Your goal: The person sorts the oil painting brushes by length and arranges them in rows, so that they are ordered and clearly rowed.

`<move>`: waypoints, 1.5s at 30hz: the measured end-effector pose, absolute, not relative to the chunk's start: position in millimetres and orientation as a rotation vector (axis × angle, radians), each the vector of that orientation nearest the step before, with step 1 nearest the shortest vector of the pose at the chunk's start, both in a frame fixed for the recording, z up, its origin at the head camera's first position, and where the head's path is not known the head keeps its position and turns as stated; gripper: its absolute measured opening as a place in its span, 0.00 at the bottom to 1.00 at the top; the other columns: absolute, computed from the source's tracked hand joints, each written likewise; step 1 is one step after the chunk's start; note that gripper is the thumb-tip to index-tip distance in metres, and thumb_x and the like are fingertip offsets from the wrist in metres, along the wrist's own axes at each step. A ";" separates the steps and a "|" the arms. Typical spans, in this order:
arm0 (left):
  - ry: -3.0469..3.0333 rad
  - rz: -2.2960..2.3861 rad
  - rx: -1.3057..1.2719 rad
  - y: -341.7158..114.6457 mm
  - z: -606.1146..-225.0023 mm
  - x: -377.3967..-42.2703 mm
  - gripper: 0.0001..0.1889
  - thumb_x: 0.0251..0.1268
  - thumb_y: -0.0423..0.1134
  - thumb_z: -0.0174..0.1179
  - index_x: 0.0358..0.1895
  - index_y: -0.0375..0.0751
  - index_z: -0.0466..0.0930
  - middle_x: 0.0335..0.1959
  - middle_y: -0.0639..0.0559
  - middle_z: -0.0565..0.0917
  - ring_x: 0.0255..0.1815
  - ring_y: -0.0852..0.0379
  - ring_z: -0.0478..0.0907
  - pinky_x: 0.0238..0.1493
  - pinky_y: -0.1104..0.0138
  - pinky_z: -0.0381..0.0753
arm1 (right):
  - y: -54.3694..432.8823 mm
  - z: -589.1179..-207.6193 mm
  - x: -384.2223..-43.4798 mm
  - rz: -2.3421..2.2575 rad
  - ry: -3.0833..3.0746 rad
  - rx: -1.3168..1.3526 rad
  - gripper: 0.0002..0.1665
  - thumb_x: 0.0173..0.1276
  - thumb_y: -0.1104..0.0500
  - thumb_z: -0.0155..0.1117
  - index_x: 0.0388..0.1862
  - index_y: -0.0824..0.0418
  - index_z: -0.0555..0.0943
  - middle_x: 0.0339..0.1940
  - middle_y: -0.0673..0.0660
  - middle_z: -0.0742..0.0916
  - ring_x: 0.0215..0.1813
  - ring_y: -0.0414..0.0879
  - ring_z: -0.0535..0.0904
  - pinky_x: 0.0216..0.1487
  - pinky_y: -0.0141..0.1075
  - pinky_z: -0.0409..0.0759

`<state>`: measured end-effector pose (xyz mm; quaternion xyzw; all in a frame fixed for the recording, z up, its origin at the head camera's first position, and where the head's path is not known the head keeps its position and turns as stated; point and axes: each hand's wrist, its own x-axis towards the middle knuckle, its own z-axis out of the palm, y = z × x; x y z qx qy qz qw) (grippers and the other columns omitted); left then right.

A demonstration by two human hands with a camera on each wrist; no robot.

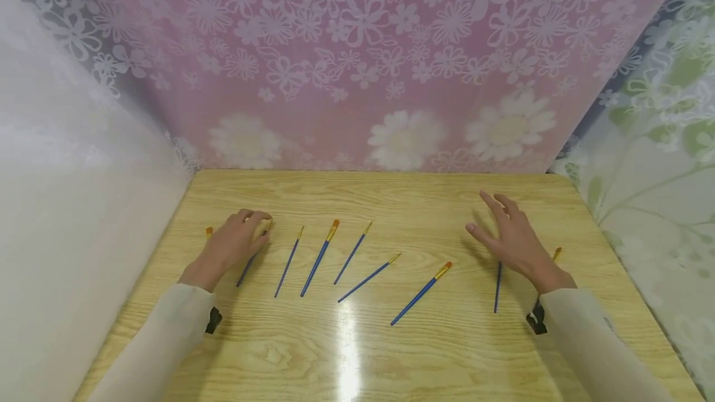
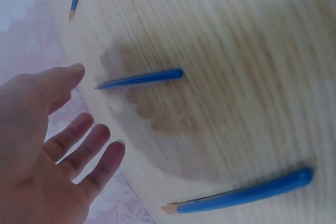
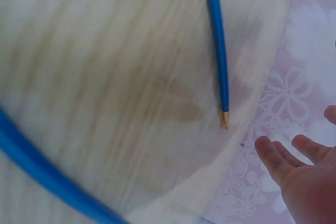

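Note:
My left hand hovers over the table's left side with loosely bent fingers and holds nothing. Beneath it lies a thin blue paintbrush, apart from the fingers in the left wrist view. Another brush shows only its orange bristles beyond that hand. On the right, my right hand is spread in the air, thumb away from the fingers. A thin blue brush lies below it, its upper end covered. A further brush is partly hidden behind the right wrist.
Between the hands lie several blue-handled brushes, among them a flat one, a slanted thin one and another flat one. The wood-grain table meets a pink floral curtain at the back. Pale coverings flank both sides.

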<state>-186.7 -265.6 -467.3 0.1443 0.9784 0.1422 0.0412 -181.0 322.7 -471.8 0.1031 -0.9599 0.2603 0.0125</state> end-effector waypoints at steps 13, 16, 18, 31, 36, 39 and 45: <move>2.888 0.565 0.431 -271.6 -470.8 -176.9 0.20 0.82 0.37 0.64 0.71 0.40 0.79 0.61 0.36 0.79 0.47 0.46 0.83 0.45 0.52 0.84 | 322.6 -477.6 -164.4 0.764 -2.987 0.351 0.49 0.82 0.41 0.65 0.90 0.60 0.59 0.78 0.79 0.67 0.74 0.79 0.66 0.67 0.78 0.68; 2.876 0.566 0.435 -272.6 -472.6 -176.0 0.18 0.81 0.35 0.64 0.69 0.40 0.81 0.62 0.36 0.79 0.48 0.46 0.83 0.44 0.53 0.84 | 322.9 -479.4 -160.5 0.752 -2.995 0.346 0.46 0.82 0.43 0.66 0.87 0.63 0.63 0.76 0.78 0.69 0.70 0.78 0.70 0.64 0.75 0.71; 2.872 0.573 0.435 -273.9 -474.1 -176.1 0.18 0.81 0.33 0.64 0.69 0.39 0.81 0.62 0.36 0.79 0.49 0.44 0.83 0.45 0.53 0.84 | 323.8 -481.5 -158.2 0.735 -2.994 0.351 0.44 0.82 0.46 0.67 0.86 0.64 0.65 0.74 0.78 0.71 0.67 0.77 0.72 0.62 0.74 0.72; 2.841 0.560 0.433 -277.4 -475.4 -177.1 0.20 0.79 0.32 0.65 0.70 0.36 0.81 0.64 0.35 0.80 0.52 0.43 0.84 0.51 0.49 0.86 | 332.3 -488.7 -144.8 0.726 -3.011 0.318 0.33 0.80 0.51 0.70 0.75 0.68 0.76 0.65 0.74 0.76 0.49 0.59 0.81 0.47 0.57 0.82; 2.828 0.560 0.433 -275.4 -472.6 -176.8 0.21 0.78 0.32 0.66 0.70 0.35 0.81 0.64 0.34 0.80 0.52 0.42 0.85 0.51 0.49 0.87 | 337.2 -492.4 -141.2 0.749 -3.032 0.270 0.33 0.80 0.51 0.71 0.74 0.69 0.77 0.61 0.72 0.77 0.50 0.61 0.82 0.49 0.59 0.84; 2.823 0.562 0.424 -274.8 -471.8 -177.9 0.21 0.78 0.32 0.66 0.70 0.35 0.81 0.66 0.33 0.79 0.53 0.40 0.85 0.53 0.48 0.87 | 340.4 -494.1 -139.9 0.743 -3.040 0.247 0.32 0.79 0.51 0.71 0.73 0.69 0.78 0.55 0.69 0.79 0.49 0.60 0.82 0.49 0.58 0.84; 2.819 0.583 0.427 -277.0 -472.5 -178.8 0.22 0.78 0.32 0.66 0.71 0.35 0.80 0.67 0.32 0.79 0.55 0.39 0.86 0.55 0.47 0.88 | 342.0 -494.6 -137.0 0.711 -3.050 0.249 0.26 0.79 0.52 0.72 0.65 0.69 0.82 0.46 0.63 0.82 0.41 0.50 0.79 0.41 0.45 0.79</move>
